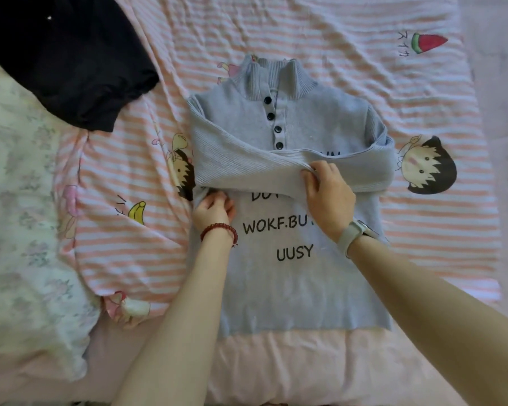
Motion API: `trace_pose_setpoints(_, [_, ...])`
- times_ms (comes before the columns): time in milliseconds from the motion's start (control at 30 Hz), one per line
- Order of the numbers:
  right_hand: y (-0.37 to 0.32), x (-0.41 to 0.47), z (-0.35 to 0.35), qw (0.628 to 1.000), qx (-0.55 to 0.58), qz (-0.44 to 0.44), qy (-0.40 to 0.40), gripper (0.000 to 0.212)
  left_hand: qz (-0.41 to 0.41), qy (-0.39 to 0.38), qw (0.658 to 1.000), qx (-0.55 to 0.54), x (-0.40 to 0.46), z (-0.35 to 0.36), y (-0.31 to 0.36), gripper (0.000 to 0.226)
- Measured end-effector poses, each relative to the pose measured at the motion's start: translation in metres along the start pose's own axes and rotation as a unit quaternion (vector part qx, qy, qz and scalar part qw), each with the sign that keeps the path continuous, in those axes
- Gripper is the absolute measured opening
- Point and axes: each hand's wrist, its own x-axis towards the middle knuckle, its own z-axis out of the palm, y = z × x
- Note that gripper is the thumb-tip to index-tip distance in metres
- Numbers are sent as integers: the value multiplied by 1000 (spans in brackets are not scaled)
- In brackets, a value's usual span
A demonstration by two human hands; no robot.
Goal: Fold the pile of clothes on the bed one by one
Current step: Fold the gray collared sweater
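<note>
Your right hand (pixel 324 191) pinches the cuff of a sleeve (pixel 247 168) laid across the chest of the light blue sweater (pixel 291 288), while your left hand (pixel 213 210) curls its fingers on the sweater's edge just below that sleeve. You have the sweater lying front up at the centre of the frame on the striped sheet (pixel 335 33), its other sleeve also crossed over. Toward the upper left lies a dark garment (pixel 62 60).
</note>
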Motion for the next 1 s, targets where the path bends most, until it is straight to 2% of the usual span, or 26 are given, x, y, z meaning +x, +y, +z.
trace_pose_setpoints(100, [7,9,3,997,-43,40,-59,30,4,10,1000,15,2,9,-1,9])
trace_pose_setpoints(200, [9,17,4,992,-1,94,-90,31,20,31,999,11,1,13,-1,11])
trace_pose_setpoints(400, [8,28,2,992,-9,95,-83,30,27,92,995,2,-9,19,4,9])
trace_pose_setpoints(500, [9,32,-1,991,-15,99,-90,30,67,79,993,50,-25,8,3,11])
trace_pose_setpoints(633, [10,38,-5,988,-35,117,-96,32,98,57,992,47,-50,-18,-7,9])
trace_pose_setpoints(700, [12,42,-6,986,-29,125,-107,32,84,79,993,26,-56,-36,-18,15])
trace_pose_setpoints(800, [19,40,-6,981,0,122,-154,34,16,145,989,0,-50,-63,-38,19])
trace_pose_setpoints(900, [30,18,-10,978,23,118,-171,41,-15,112,993,-12,-45,-72,-42,7])
trace_pose_setpoints(1000, [52,-15,-17,979,-2,130,-155,40,6,108,994,-25,-39,-68,-32,26])
